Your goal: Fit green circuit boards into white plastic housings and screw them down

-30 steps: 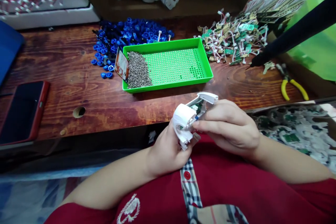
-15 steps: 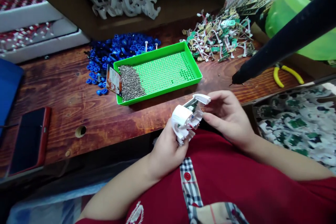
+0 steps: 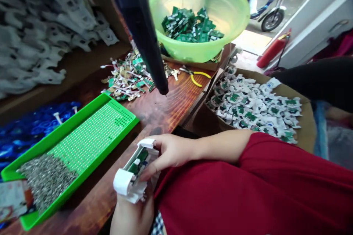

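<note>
A curved white plastic housing (image 3: 122,182) with a green circuit board (image 3: 141,157) inside it is held between my two hands. My left hand (image 3: 131,209) grips its near end from below; most of those fingers are hidden behind the housing. My right hand (image 3: 170,153) closes on the right side, thumb lying along the inner edge and the other fingers behind the far end. Left of the hands, a green perforated tray (image 3: 121,117) holds a heap of small metal screws (image 3: 49,181). A dark screwdriver (image 3: 150,40) hangs tip-down above the table.
Wired circuit boards (image 3: 132,77) lie behind the tray, yellow-handled pliers (image 3: 197,77) beside them. A translucent green basin (image 3: 187,51) holds green boards. At right, a carton (image 3: 309,128) contains white housings with boards. Blue parts (image 3: 35,121) and a box of white parts (image 3: 49,44) stand left.
My view has swung to the right, bringing the basin and carton into full sight. The right hand, whose fingers were looser half a second ago, now clasps the housing's side. The left keeps its hold.
</note>
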A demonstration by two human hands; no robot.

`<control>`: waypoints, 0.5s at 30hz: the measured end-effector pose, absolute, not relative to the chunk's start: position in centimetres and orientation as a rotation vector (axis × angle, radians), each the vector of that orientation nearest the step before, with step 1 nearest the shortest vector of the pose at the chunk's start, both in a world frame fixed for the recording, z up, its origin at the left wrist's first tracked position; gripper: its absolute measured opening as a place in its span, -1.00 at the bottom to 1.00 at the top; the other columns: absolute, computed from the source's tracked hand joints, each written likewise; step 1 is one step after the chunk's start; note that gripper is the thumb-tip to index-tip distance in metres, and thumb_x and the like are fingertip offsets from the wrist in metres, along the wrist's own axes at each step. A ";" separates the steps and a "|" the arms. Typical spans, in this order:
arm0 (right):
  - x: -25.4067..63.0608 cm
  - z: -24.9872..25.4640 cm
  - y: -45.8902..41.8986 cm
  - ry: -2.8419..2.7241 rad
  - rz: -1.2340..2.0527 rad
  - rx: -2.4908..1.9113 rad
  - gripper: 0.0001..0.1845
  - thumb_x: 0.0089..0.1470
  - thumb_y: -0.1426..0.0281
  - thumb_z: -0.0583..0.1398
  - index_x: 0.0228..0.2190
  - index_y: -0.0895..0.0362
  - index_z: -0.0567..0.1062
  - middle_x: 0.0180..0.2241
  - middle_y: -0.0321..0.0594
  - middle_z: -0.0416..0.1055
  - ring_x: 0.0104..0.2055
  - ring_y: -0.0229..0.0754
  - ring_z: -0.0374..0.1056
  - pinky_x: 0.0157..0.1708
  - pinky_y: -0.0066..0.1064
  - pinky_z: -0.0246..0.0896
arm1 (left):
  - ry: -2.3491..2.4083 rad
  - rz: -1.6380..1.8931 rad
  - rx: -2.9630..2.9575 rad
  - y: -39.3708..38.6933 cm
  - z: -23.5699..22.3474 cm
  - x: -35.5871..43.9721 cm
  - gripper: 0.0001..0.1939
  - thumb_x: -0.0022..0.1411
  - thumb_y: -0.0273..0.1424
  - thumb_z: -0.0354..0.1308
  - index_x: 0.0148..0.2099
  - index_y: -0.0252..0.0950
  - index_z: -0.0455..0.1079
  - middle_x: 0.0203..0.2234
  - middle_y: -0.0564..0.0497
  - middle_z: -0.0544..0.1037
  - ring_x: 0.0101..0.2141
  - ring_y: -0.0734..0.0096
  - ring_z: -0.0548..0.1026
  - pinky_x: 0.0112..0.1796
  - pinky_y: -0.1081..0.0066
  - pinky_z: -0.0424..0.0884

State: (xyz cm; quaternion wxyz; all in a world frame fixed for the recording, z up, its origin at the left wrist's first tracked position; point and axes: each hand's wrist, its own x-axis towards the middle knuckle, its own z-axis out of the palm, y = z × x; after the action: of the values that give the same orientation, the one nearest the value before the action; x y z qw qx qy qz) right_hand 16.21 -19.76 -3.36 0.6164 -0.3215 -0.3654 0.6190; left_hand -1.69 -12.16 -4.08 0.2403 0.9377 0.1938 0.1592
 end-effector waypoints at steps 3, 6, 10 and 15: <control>16.8 -3.7 -20.3 -0.814 1.401 -0.714 -0.53 -0.31 0.35 0.41 -0.32 0.18 0.39 -0.31 -0.36 0.37 -0.30 -0.42 0.30 -0.23 -0.62 0.24 | 0.480 0.344 2.640 -11.5 -4.5 -0.8 -0.55 0.15 -0.39 0.04 0.11 -0.30 0.25 -0.17 -0.19 0.52 -0.22 0.10 0.54 -0.22 0.22 0.46; 17.7 -3.8 -21.1 -0.829 1.377 -0.787 -0.52 -0.26 0.27 0.39 -0.29 0.18 0.39 -0.29 -0.32 0.37 -0.29 -0.39 0.31 -0.24 -0.61 0.25 | 0.414 0.255 2.634 -11.2 -4.6 0.4 -0.48 0.12 -0.38 0.09 0.15 -0.29 0.19 -0.16 -0.20 0.53 -0.24 0.10 0.55 -0.26 0.24 0.48; 19.4 -3.4 -22.6 -0.851 1.323 -0.808 -0.48 -0.24 0.21 0.37 -0.26 0.22 0.38 -0.33 -0.31 0.38 -0.33 -0.39 0.31 -0.25 -0.58 0.27 | 0.291 0.095 2.492 -12.4 -2.7 2.8 -0.36 0.09 -0.29 0.17 0.20 -0.28 0.10 -0.09 -0.20 0.50 -0.10 0.07 0.51 -0.17 0.22 0.48; 22.4 -2.8 -25.5 -0.704 1.142 -0.954 -0.51 -0.27 0.20 0.38 -0.36 0.23 0.38 -0.43 -0.32 0.40 -0.41 -0.37 0.33 -0.37 -0.55 0.28 | 0.407 0.004 2.082 -14.6 -0.2 4.9 -0.27 0.09 -0.15 0.16 0.25 -0.16 0.00 0.00 -0.14 0.45 -0.02 0.10 0.46 -0.17 0.24 0.51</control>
State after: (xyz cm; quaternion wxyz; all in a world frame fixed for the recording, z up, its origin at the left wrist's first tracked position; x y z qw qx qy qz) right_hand 22.41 -25.51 -2.78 0.6798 -0.4250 -0.3134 0.5089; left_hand 4.91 -14.64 -0.16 0.4882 0.8565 0.1674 0.0018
